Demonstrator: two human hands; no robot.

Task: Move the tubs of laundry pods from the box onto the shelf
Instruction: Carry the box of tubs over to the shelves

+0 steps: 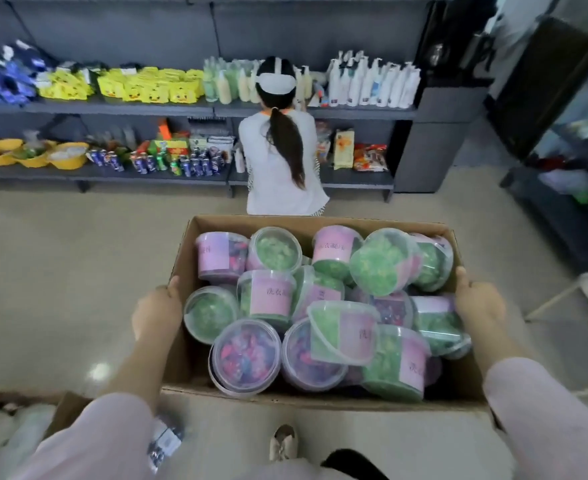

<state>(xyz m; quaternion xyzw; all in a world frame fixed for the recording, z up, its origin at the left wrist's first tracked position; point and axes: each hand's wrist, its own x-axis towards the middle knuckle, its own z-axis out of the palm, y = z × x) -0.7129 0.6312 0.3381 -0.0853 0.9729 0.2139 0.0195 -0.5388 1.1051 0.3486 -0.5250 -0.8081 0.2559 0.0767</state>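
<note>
A brown cardboard box (185, 258) hangs in the air in front of me, above the floor. It is heaped with several clear plastic tubs of laundry pods (271, 296) with pink labels, some filled with green pods, some with purple and pink ones. My left hand (157, 311) grips the box's left wall, thumb over the rim. On the opposite side my right hand (479, 301) grips the right wall the same way. A grey shelf unit (112, 109) stands across the aisle, stocked with goods.
A person in a white top (280, 161) crouches at the shelf straight ahead, just beyond the box. Another cardboard box (67, 410) and white bags lie at my lower left. My shoe (283, 441) shows below. Dark racks (562, 216) stand at the right.
</note>
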